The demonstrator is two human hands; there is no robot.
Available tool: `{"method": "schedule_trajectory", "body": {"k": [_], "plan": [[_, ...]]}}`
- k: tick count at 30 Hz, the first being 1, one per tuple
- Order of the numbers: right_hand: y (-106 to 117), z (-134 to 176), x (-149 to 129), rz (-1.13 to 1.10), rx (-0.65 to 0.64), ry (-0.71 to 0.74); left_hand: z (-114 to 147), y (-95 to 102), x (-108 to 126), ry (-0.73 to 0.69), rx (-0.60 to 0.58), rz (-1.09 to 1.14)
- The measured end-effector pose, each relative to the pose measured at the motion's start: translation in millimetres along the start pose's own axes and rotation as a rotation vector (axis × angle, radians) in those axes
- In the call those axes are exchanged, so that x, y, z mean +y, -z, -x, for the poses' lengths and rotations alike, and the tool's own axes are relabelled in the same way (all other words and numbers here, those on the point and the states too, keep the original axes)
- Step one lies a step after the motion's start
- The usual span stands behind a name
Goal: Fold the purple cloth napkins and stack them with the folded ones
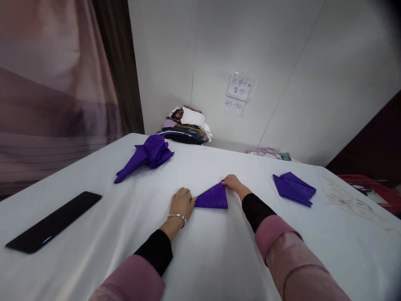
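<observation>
A purple cloth napkin, folded into a triangle, lies on the white-covered table between my hands. My left hand, with a silver bracelet at the wrist, pinches its narrow left corner. At the upper right corner, the fingers of my right hand are closed on the cloth. Another folded purple napkin rests flat to the right, apart from my right hand. Farther back on the left lies a bunched purple napkin with a long rolled tail.
A dark flat panel lies along the table's left side. Behind the far edge are a pile of folded clothes and more cloth. Handwritten paper hangs on the wall. A red basket stands beyond the right edge.
</observation>
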State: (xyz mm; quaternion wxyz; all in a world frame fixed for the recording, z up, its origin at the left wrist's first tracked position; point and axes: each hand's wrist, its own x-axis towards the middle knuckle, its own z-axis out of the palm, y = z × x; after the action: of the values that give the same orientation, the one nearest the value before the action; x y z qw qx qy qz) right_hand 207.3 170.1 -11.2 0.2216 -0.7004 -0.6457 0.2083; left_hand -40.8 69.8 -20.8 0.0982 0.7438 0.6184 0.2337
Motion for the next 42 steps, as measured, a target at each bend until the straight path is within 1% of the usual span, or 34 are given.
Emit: {"method": "schedule_trajectory", "body": {"k": [4, 8, 12, 16, 22, 26, 33, 37, 42], "plan": [[3, 3, -3, -0.074, -0.071, -0.051, 0, 1.6, 1, 0.001, -0.006, -0.004], [7, 17, 0, -0.153, -0.099, -0.115, -1, 3.1, 0, 0.005, -0.005, -0.014], [15, 40, 8, -0.25, -0.07, -0.169, -4, 3.9, -2, -0.005, 0.001, 0.003], [24, 66, 17, -0.401, -0.048, -0.211, -5, 2.5, -3, -0.019, 0.004, 0.066], [30, 94, 33, -0.596, -0.01, -0.237, -5, -5.1, -2, -0.095, -0.077, 0.176], [28, 99, 39, -0.641, 0.027, -0.223, -4, -6.5, -2, -0.106, -0.132, 0.179], [22, 97, 43, -0.64, 0.066, -0.207, 0, 5.0, -9, -0.124, -0.216, 0.224], [20, 97, 49, -0.647, 0.075, -0.191, 1, 6.7, -14, -0.119, -0.214, 0.244], [20, 98, 52, -0.674, 0.071, -0.177, 2, 2.4, -18, -0.122, -0.208, 0.27]]}}
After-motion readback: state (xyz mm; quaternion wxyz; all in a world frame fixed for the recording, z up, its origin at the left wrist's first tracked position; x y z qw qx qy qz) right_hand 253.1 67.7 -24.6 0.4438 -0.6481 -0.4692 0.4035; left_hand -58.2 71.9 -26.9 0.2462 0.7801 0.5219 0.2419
